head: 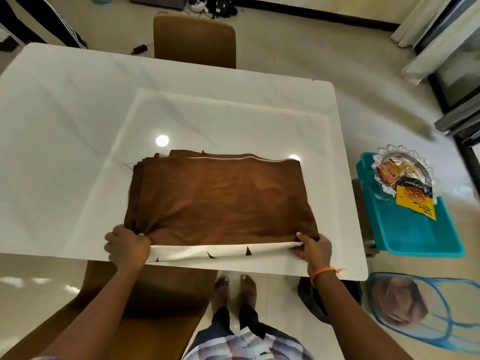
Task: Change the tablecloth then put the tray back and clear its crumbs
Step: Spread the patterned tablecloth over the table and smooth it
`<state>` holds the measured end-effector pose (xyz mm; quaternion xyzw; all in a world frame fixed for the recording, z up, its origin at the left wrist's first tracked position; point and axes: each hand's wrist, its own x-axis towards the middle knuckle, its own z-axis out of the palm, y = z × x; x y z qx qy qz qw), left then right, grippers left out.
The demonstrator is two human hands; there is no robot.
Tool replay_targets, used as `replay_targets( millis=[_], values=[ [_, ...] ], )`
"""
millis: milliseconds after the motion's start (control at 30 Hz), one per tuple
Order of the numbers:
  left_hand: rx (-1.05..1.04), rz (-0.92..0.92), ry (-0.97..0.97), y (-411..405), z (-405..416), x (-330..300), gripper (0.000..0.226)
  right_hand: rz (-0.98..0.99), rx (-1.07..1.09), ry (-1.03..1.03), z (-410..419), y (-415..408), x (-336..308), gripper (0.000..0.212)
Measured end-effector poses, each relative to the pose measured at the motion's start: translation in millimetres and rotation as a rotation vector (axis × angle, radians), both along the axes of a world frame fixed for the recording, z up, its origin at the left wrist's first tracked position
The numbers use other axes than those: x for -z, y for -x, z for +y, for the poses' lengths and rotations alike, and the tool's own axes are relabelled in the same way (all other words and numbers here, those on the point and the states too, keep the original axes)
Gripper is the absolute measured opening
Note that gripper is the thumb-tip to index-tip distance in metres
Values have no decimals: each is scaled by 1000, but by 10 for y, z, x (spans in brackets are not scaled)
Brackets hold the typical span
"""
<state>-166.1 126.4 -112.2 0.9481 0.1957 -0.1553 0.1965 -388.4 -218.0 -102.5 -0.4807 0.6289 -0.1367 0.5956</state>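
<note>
A folded brown tablecloth (215,196) lies on the white table (65,120), near its front edge. A cream layer with small dark triangles (220,252) shows under the brown fold along the near side. My left hand (127,246) grips the bunched near-left corner of the cloth. My right hand (313,246) pinches the near-right corner. A teal tray (415,235) sits on a low stand right of the table, holding a glass dish (405,172) with snack packets and a yellow packet (415,203).
A brown chair (194,40) stands at the far side of the table and another (155,294) is tucked under the near side by my bare feet. A blue mesh basket (420,307) with cloth inside stands on the floor at right. Another person's legs show at top left.
</note>
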Motion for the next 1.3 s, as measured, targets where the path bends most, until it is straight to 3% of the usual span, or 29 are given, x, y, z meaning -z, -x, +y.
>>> replay_targets(
  millis=[67, 133, 233, 333, 467, 567, 633, 700, 733, 800, 867, 1033, 1167, 1300],
  values=[
    [185, -156, -134, 90, -158, -71, 58, 168, -119, 238, -71, -10, -12, 35],
    [457, -260, -142, 159, -354, -62, 60, 294, -245, 449, -162, -72, -16, 38],
    [769, -142, -50, 273, -700, 3, 65, 378, -431, 577, -277, -215, -6, 35],
    [938, 3, -129, 368, -994, 93, 71, 441, -511, 625, -359, -367, 18, 26],
    [900, 74, -137, 277, -1060, 102, 76, 226, -515, 498, -312, -570, -138, 14],
    [885, 51, -54, 210, -1057, 4, 87, -27, -680, 632, -80, -709, -416, 16],
    [906, -154, 55, 223, -1118, -155, 102, -197, -941, 710, 154, -800, -613, 20],
    [1096, -474, 101, 251, -1237, -351, 110, -285, -1257, 735, 379, -866, -707, 20],
    [1232, -616, 109, 252, -1311, -444, 105, -291, -1387, 752, 465, -888, -721, 17],
    [1508, -797, 64, 227, -1448, -576, 74, -266, -1530, 790, 544, -908, -709, 12],
    [1670, -796, 15, 146, -1519, -613, 34, -255, -1547, 820, 517, -893, -705, 14],
    [1629, -607, 78, -39, -1482, -767, 11, 37, -1518, 822, 183, -765, -644, 54],
    [1384, -524, 149, -176, -1386, -1034, 12, 225, -1485, 862, -242, -651, -626, 38],
    [1231, -536, 113, -385, -1476, -1345, 18, 162, -1410, 703, -571, -736, -663, 33]
  ],
)
